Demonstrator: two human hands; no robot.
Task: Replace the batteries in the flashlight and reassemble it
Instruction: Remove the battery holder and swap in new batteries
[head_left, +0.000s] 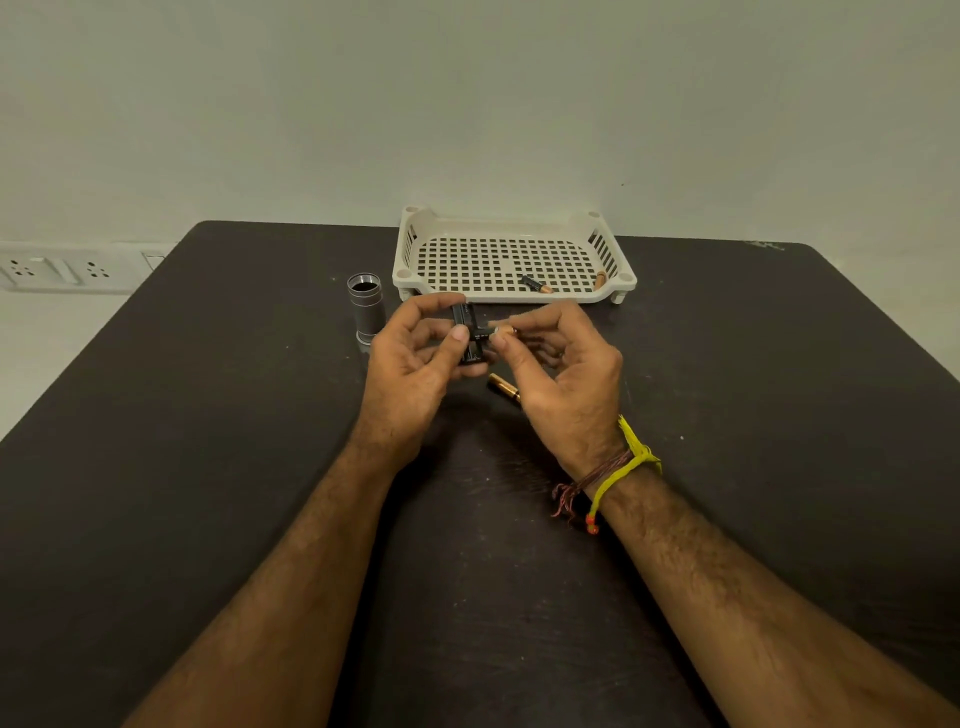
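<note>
the left hand (415, 358) grips a small black plastic battery holder (470, 332) between thumb and fingers, held upright above the dark counter (208, 415), while the right hand (561, 364) pinches a copper-and-black cylindrical battery (503, 331) by its end, its tip touching the side of the holder; the step in hand looks to be loading batteries into the holder, though whether this cell is going in or coming out cannot be told for sure; a second gold-toned battery (503, 387) lies on the counter just beneath the right hand, and two more small batteries (537, 285) rest in the white perforated plastic tray (410, 270) at the back, near its right side; the grey metal flashlight tube (366, 306) stands upright, open end up, beside the tray's left corner, apart from both hands; the next move likely calls for lining the cell up with a slot, minding polarity, and pressing it home against the spring contact, then taking the battery from the counter
</note>
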